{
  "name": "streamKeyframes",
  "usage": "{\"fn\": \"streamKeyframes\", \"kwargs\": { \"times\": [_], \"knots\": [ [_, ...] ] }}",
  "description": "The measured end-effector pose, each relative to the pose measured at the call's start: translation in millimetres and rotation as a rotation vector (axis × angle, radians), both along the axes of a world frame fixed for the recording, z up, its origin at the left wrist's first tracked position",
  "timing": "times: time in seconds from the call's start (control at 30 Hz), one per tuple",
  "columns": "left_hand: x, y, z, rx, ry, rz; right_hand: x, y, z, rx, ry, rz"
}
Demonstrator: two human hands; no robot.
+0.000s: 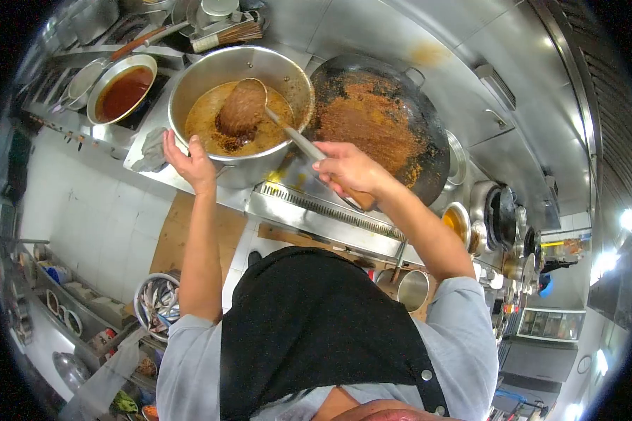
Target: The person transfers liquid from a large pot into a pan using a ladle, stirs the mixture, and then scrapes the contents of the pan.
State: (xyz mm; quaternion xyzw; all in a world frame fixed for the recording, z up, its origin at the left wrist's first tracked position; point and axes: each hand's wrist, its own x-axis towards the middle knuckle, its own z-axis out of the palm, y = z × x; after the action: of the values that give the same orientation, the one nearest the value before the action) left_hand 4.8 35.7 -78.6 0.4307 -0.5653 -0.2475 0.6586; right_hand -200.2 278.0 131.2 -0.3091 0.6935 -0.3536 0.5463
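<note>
My right hand [352, 170] is closed around the handle of a large ladle [300, 139]. The ladle's bowl, heaped with brown paste [242, 109], tips over a tall metal pot [253, 170]. Dark brown stuff spreads on the orange-brown liquid [201, 119] just below the bowl. At the pot's near left rim is my left hand [195, 166], holding nothing, its fingers stretched out and apart. A crumpled grey cloth [152, 151] lies on the counter beside those fingers. Right of the pot, a big black wok [437, 144] carries a spread layer of the same kind of brown paste [369, 126].
A pan of reddish-brown liquid [125, 95] stands on the stove at left. Behind the pot lies a bamboo brush [235, 35]. A bowl with yellow liquid [456, 223] sits beyond my right forearm. A bucket [154, 306] full of utensils stands low at left.
</note>
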Motion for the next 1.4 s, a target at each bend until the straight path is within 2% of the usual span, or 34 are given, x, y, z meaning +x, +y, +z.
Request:
{"fn": "streamKeyframes", "kwargs": {
  "times": [0.07, 0.17, 0.27, 0.3, 0.4, 0.53, 0.57, 0.67, 0.73, 0.8, 0.83, 0.9, 0.93, 1.0, 1.07, 1.13, 1.17, 1.2, 1.23, 1.3, 1.4],
  "knots": [
    [-0.9, 0.1, -0.1, 0.002, 0.011, -0.004, -5.3, -8.5, -5.9, -0.014, 0.264, 0.171],
    [-0.1, 4.2, 5.0, 0.013, -0.019, 0.013, -6.7, 11.2, -30.8, -0.32, 0.991, 0.313],
    [1.4, 6.4, 10.3, 0.047, -0.041, 0.026, 21.1, 35.0, -5.3, -0.152, 0.835, 0.172],
    [0.5, 6.9, 11.1, 0.057, -0.049, 0.025, 16.7, 49.1, -30.3, -0.373, 0.9, 0.146],
    [-2.6, 3.6, 4.3, 0.039, 0.017, 0.003, 16.4, 77.7, -73.8, -0.415, 0.753, 0.088],
    [-0.4, 4.2, 6.0, 0.033, -0.037, 0.006, -10.9, 98.2, -68.5, -0.273, 0.577, 0.017],
    [-1.5, 4.9, 6.4, 0.032, -0.021, 0.005, -12.3, 104.5, -57.0, -0.222, 0.489, -0.082],
    [-2.4, 3.4, 3.3, 0.035, -0.034, 0.018, -68.8, 125.7, -80.1, -0.386, 0.635, -0.225],
    [-4.3, 0.7, 2.1, 0.05, -0.012, 0.016, -121.7, 131.2, -89.4, -0.389, 0.809, -0.289],
    [-3.9, 4.6, 6.2, 0.074, -0.007, 0.007, -167.5, 120.3, -65.6, 0.041, 0.537, -0.447],
    [-3.2, 7.2, 7.8, 0.092, -0.068, 0.035, -195.5, 111.4, -74.4, 0.022, 0.513, -0.495],
    [-12.3, 32.5, 27.0, 0.206, 0.082, 0.024, -248.2, 90.2, -115.4, -0.01, 0.463, -0.58],
    [-16.0, 44.0, 32.6, 0.262, 0.156, 0.018, -257.3, 79.6, -125.4, -0.047, 0.563, -0.582],
    [-13.1, 70.7, -9.2, 0.337, 0.047, 0.09, -259.9, 60.7, -158.2, -0.115, 0.751, -0.595],
    [-22.9, 127.7, -33.0, 0.473, 0.025, 0.067, -246.0, 60.9, -187.3, -0.258, 0.803, -0.509],
    [-35.5, 195.7, -70.6, 0.556, 0.018, -0.102, -223.6, 79.9, -194.6, -0.236, 0.851, -0.302],
    [-45.2, 232.2, -72.6, 0.621, 0.025, -0.233, -205.1, 97.6, -185.2, -0.266, 0.749, -0.246],
    [-57.9, 263.1, -72.8, 0.68, 0.037, -0.364, -185.8, 119.3, -173.7, -0.299, 0.65, -0.191],
    [-69.0, 284.1, -69.2, 0.723, -0.043, -0.474, -172.5, 144.4, -171.5, -0.348, 0.689, -0.109],
    [-85.8, 310.0, -58.0, 0.757, -0.14, -0.652, -149.5, 199.7, -127.4, -0.193, 0.654, 0.067],
    [-108.3, 317.2, -32.8, 0.768, -0.173, -0.818, -174.9, 299.5, -128.3, -0.184, 0.792, 0.248]
  ]
}}
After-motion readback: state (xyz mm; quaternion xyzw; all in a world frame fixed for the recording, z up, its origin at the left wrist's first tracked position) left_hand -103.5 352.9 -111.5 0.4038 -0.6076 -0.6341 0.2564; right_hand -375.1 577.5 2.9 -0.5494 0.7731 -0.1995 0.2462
